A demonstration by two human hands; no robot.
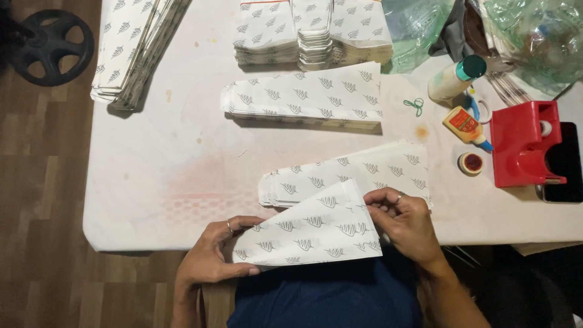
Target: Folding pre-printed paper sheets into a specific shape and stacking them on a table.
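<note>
Item: printed paper bag (pixel 310 234), white with a grey leaf pattern, flat, held between both hands above the near edge of the surface (pixel 139 182).

Long axis: runs left to right, tilted slightly, the right end higher and narrower-looking where a flap folds up.

Left hand (pixel 209 255): fingers pinching the bag's left end, thumb underneath or at the edge, ringed finger on top.

Right hand (pixel 407 222): fingers pressed together on the bag's upper right corner, pinching the fold there. Both hands touch the bag; neither is nearer than the other.

Just beyond the fingers: a stack of like bags (pixel 358 173), lying on the same slant, its near edge partly covered by the held bag.

Farther beyond: a second flat stack (pixel 306 97), then more bundles (pixel 313 30) at the far edge, and another pile (pixel 133 48) far off to the left.

Right of the right fingers, apart: red tape dispenser (pixel 522 146), small glue bottle (pixel 464 124), a round lid (pixel 471 163), a white bottle with green cap (pixel 455 78).

Open room: bare surface left of the left fingers and between the stacks; near edge lies directly under the bag.
</note>
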